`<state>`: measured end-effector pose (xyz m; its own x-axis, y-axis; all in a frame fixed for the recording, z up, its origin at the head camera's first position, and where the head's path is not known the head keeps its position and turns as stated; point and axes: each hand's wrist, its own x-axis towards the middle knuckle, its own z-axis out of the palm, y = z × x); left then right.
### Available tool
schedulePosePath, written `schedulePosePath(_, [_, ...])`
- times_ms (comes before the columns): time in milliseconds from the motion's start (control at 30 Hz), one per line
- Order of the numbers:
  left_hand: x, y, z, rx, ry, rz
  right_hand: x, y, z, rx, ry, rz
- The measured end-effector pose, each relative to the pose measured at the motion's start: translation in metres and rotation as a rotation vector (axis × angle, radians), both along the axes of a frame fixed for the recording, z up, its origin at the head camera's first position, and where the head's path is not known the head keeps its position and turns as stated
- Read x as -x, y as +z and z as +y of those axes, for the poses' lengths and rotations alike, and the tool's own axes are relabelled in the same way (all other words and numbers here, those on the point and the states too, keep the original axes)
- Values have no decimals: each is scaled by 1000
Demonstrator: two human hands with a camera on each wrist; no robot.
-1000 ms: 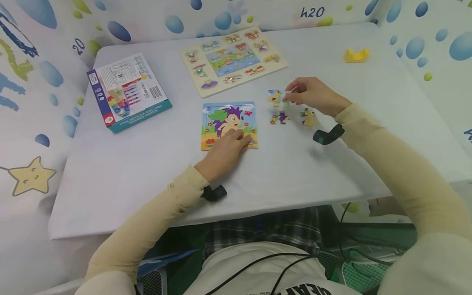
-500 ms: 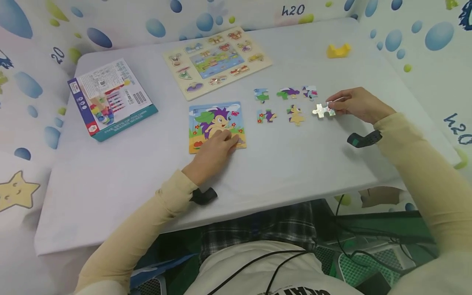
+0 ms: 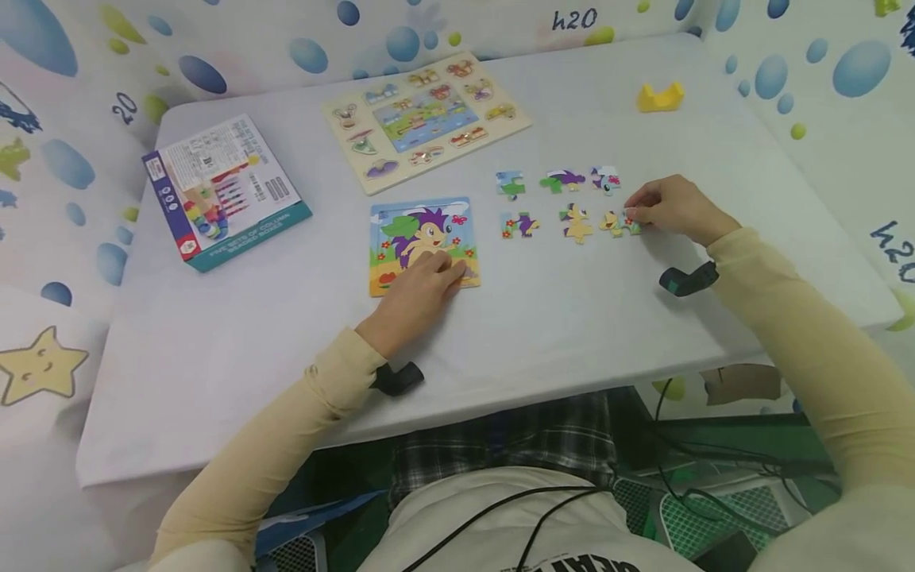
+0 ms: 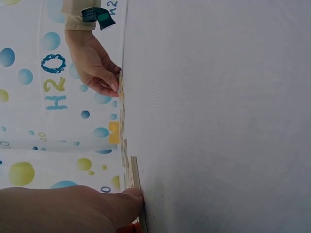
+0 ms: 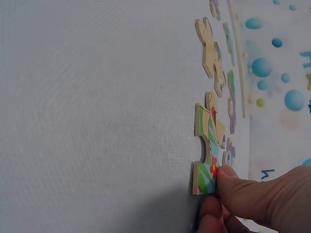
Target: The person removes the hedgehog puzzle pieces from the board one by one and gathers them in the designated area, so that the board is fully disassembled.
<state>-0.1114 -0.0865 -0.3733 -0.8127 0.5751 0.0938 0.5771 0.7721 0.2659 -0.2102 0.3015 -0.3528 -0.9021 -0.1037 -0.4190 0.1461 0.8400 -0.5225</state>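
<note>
A square puzzle board point(image 3: 457, 222) with a purple hedgehog picture lies before me. My left hand point(image 3: 415, 302) rests on its lower part with bent fingers; in the left wrist view the thumb point(image 4: 127, 199) touches the board near its edge. Further right, my right hand point(image 3: 679, 208) pinches the right end of a flowered puzzle piece point(image 5: 204, 179) that lies on the table. Left of that piece are a yellow piece point(image 3: 575, 224) and a purple piece with a flower point(image 3: 525, 226). Behind them stand in a row a green piece point(image 3: 511, 183), a green-and-purple piece point(image 3: 562, 181) and a blue-and-purple piece point(image 3: 606, 179).
A wooden peg puzzle point(image 3: 429, 115) lies at the back of the white-covered table point(image 3: 286, 357). A boxed toy point(image 3: 229, 191) is at the left, and a yellow curved block point(image 3: 660, 97) stands at the back right. Printed cloth hangs behind the table.
The right hand has carried the flowered piece rightward from over the back row and lowered it at the right end of the front row. The left hand has stayed on the board.
</note>
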Motion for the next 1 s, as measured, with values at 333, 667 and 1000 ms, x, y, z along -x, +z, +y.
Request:
schedulePosePath(333, [-3,0,-3,-11,22,-35,-3,2,-11,-76,32,60])
schedulePosePath(667, [5,-1,-9,-79,7,-98,-4,16,-47,-103,128,206])
schedulePosePath(1000, [-2,1,-32,3,75,-87,-15,12,-179,-66,543,221])
